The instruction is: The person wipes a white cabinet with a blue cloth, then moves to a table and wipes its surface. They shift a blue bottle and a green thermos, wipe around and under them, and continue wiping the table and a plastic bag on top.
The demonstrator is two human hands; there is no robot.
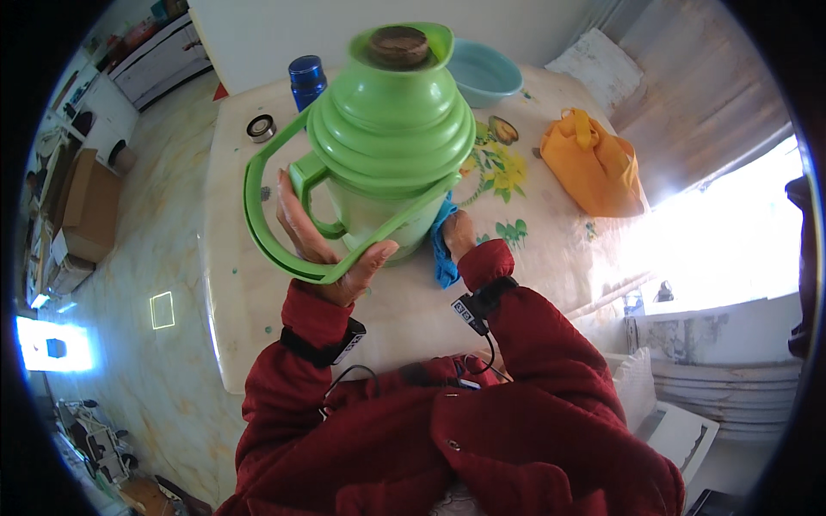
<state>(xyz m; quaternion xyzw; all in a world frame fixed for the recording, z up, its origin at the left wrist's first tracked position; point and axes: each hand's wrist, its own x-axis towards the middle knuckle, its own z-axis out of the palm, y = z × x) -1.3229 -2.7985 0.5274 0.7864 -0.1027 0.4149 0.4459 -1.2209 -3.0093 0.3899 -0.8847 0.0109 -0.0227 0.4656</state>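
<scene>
A green plastic thermos flask with a brown stopper stands upright on the table. Its carrying handle hangs down on the near left side, across my left hand. That hand is spread, with the fingers beside the flask's side grip and the thumb near the lower body; whether it bears on the flask is hard to tell. My right hand holds a blue cloth against the lower right side of the flask. Its fingertips are hidden by the cloth and the flask.
Behind the flask are a blue bottle and a light blue basin. A round lid lies at the left of the table. An orange cloth bag rests at the right, near a white cushion.
</scene>
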